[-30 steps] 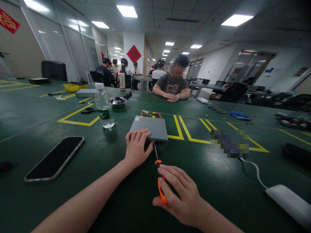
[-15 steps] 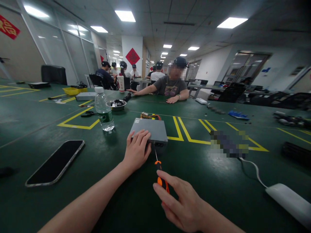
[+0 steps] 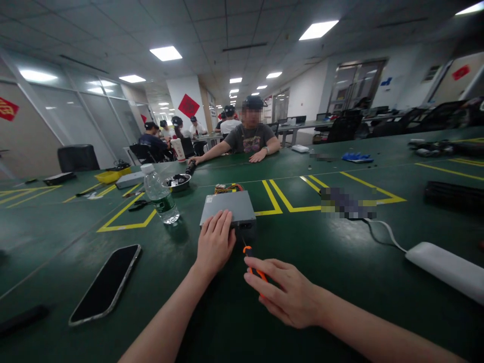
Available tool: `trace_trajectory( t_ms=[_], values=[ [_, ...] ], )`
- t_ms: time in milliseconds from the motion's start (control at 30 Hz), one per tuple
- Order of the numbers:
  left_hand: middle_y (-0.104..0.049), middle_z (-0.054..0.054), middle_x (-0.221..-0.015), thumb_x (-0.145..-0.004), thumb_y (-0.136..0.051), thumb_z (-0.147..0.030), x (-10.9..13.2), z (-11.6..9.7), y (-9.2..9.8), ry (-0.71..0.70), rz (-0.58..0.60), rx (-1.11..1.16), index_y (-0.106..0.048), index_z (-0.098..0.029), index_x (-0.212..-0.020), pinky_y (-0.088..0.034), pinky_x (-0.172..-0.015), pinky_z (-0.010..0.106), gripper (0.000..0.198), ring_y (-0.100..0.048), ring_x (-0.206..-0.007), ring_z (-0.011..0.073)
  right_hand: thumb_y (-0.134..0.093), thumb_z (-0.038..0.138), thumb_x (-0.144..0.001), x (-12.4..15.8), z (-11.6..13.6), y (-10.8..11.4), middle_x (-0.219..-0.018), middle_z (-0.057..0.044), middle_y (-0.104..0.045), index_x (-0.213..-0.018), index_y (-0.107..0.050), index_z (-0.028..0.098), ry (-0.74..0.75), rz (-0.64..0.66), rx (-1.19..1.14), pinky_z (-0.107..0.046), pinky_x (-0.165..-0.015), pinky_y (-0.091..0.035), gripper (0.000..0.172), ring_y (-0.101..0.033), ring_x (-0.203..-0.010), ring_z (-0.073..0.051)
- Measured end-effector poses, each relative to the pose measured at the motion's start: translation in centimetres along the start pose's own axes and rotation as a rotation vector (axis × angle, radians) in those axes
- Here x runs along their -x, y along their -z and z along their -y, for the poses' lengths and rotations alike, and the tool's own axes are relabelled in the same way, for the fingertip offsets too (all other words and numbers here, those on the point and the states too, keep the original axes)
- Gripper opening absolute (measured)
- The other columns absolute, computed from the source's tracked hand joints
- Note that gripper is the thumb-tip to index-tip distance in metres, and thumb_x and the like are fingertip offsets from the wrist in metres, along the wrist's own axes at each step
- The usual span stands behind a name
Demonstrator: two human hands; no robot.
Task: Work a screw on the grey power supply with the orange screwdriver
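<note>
A: What fills most of the view?

B: A wide green bench (image 3: 340,262), marked off with yellow lines (image 3: 307,208). Across it sits a person (image 3: 251,138) in a dark T-shirt.

A: And the thing being worked on?

B: A flat grey metal box (image 3: 235,200), lying on the bench straight ahead, coloured wires (image 3: 229,188) bunched at its far edge. A water bottle (image 3: 161,197) stands to its left.

A: Where are the hands?

B: The left hand (image 3: 215,243) lies over the near part of the box's top, fingers extended, not closed round it. The right hand (image 3: 288,291) is closed in a finger grip on a screwdriver (image 3: 248,251) with an orange and black handle. A phone (image 3: 108,283) lies on the bench, near the left forearm.

A: Which step does this look like?

B: I would judge it a turning step: one hand steadies the box while the other works the tool at its near face.

A: What does the next move call for?

B: Probably a firm left hand, the shaft kept in line and small finger turns. The smallest detail, the tip, is lost in shadow; I cannot tell whether it sits in a screw.
</note>
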State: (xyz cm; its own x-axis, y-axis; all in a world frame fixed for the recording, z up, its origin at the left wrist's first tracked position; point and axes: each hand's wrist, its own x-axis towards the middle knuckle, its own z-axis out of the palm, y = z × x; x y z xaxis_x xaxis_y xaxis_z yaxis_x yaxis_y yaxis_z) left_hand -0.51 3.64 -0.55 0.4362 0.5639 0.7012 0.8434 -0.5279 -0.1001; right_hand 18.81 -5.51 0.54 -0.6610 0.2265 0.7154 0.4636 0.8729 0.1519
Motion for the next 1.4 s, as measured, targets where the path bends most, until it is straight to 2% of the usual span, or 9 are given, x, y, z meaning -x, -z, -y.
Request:
trace_trajectory(
  t_ms=[200,500,600,733,867,1000,1133,1233,1400],
  values=[
    [-0.053,0.012,-0.128,-0.084,-0.043,-0.020,-0.2,-0.8,0.2,0.053,-0.009,0.025,-0.048,-0.014,-0.124,-0.037,-0.099,0.045,0.040,-0.047,-0.120,0.0261,-0.046,0.028,-0.092,0.3,-0.5,-0.3,-0.108,-0.020,-0.060,-0.106,-0.043,0.011,-0.033,-0.095,0.044,-0.031,-0.072,-0.050,0.023,-0.062,-0.088,-0.018],
    [-0.055,0.009,-0.126,-0.084,-0.045,-0.019,-0.2,-0.6,-0.4,0.098,-0.023,0.107,-0.049,-0.020,-0.122,-0.036,-0.095,0.044,0.038,-0.046,-0.119,0.0254,-0.044,0.029,-0.091,0.3,-0.4,-0.1,-0.111,-0.017,-0.058,-0.112,-0.049,0.014,-0.005,0.045,0.021,-0.033,-0.079,-0.049,0.027,-0.060,-0.095,-0.019],
    [-0.055,0.008,-0.125,-0.083,-0.048,-0.022,-0.1,-0.5,-0.9,0.142,-0.031,0.125,-0.050,-0.021,-0.120,-0.034,-0.094,0.045,0.037,-0.046,-0.117,0.0270,-0.049,0.028,-0.090,0.2,-0.7,0.1,-0.107,-0.017,-0.061,-0.103,-0.050,0.011,0.013,-0.022,0.022,-0.030,-0.077,-0.050,0.022,-0.062,-0.087,-0.017],
    [-0.055,0.008,-0.124,-0.082,-0.049,-0.024,-0.1,-0.5,-1.3,0.163,-0.039,0.140,-0.051,-0.021,-0.118,-0.032,-0.094,0.045,0.036,-0.045,-0.117,0.0274,-0.048,0.027,-0.091,0.1,-0.9,0.3,-0.105,-0.018,-0.062,-0.101,-0.047,0.011,-0.077,-0.103,-0.010,-0.028,-0.075,-0.051,0.019,-0.063,-0.085,-0.015],
    [-0.055,0.008,-0.123,-0.082,-0.049,-0.023,-0.1,-0.5,-1.4,0.176,-0.053,0.156,-0.050,-0.022,-0.118,-0.031,-0.094,0.044,0.035,-0.046,-0.116,0.0265,-0.046,0.025,-0.093,0.0,-0.7,0.7,-0.105,-0.014,-0.063,-0.104,-0.054,0.017,-0.075,-0.017,0.033,-0.028,-0.078,-0.051,0.016,-0.063,-0.087,-0.015],
    [-0.055,0.008,-0.123,-0.083,-0.049,-0.024,-0.1,-0.5,-1.4,0.190,-0.059,0.158,-0.050,-0.021,-0.117,-0.031,-0.095,0.043,0.034,-0.046,-0.115,0.0264,-0.040,0.024,-0.093,0.1,-0.6,0.8,-0.110,-0.017,-0.060,-0.110,-0.053,0.015,-0.061,0.056,0.009,-0.030,-0.079,-0.051,0.023,-0.061,-0.095,-0.018],
    [-0.055,0.008,-0.123,-0.083,-0.049,-0.024,-0.1,-0.6,-1.7,0.194,-0.065,0.147,-0.050,-0.020,-0.116,-0.030,-0.095,0.043,0.033,-0.045,-0.116,0.0257,-0.048,0.022,-0.090,0.7,-0.8,-0.1,-0.103,-0.019,-0.063,-0.102,-0.052,0.009,-0.019,-0.007,-0.004,-0.028,-0.079,-0.051,0.018,-0.064,-0.089,-0.017],
    [-0.056,0.008,-0.122,-0.083,-0.049,-0.024,-0.1,-0.6,-1.8,0.191,-0.079,0.131,-0.051,-0.019,-0.114,-0.030,-0.095,0.041,0.031,-0.046,-0.114,0.0250,-0.050,0.028,-0.090,1.0,-0.9,-0.8,-0.099,-0.019,-0.065,-0.102,-0.047,0.009,-0.028,-0.074,-0.036,-0.028,-0.075,-0.052,0.022,-0.064,-0.086,-0.017],
    [-0.055,0.008,-0.122,-0.083,-0.049,-0.024,-0.1,-0.6,-1.8,0.189,-0.073,0.129,-0.050,-0.020,-0.115,-0.030,-0.095,0.041,0.032,-0.046,-0.115,0.0251,-0.043,0.025,-0.092,0.5,-0.7,-0.6,-0.104,-0.018,-0.062,-0.110,-0.045,0.009,-0.051,0.011,-0.097,-0.028,-0.077,-0.052,0.025,-0.061,-0.096,-0.019]
  ],
)
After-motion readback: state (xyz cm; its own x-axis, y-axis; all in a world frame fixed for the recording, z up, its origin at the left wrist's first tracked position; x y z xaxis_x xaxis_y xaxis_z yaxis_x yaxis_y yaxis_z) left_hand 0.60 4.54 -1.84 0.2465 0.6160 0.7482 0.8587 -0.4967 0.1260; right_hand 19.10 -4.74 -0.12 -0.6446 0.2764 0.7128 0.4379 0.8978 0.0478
